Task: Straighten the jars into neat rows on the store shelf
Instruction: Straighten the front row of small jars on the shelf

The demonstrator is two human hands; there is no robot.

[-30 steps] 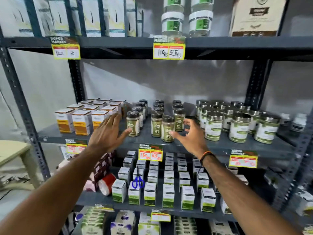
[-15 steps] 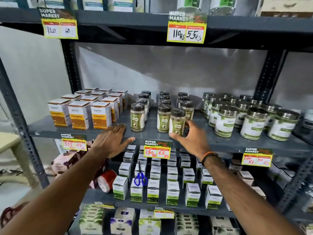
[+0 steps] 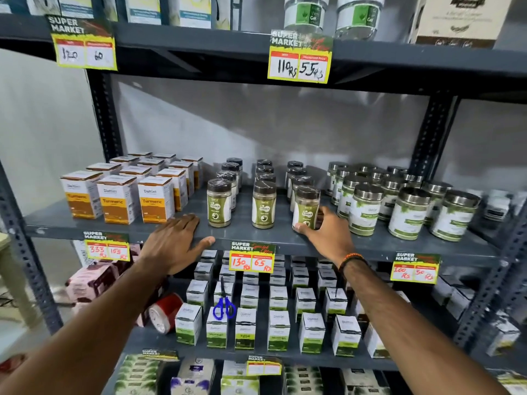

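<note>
Front jar [image 3: 306,208] of the rightmost dark-lidded row, upright on the middle shelf [image 3: 256,238], set slightly right of and nearer the edge than the jars behind it. Gripped low on the body by the right hand [image 3: 328,235], thumb on the left side, fingers wrapped round the right; long axis vertical. To square the column, probably a short nudge left and back, away from the wrist. Two sister front jars [image 3: 219,203] [image 3: 264,205] to the left, standing in line. Left hand [image 3: 174,243] flat and spread on the shelf edge, holding nothing, farther from the jar. Steel-lidded jars [image 3: 366,209] close on the right.
</note>
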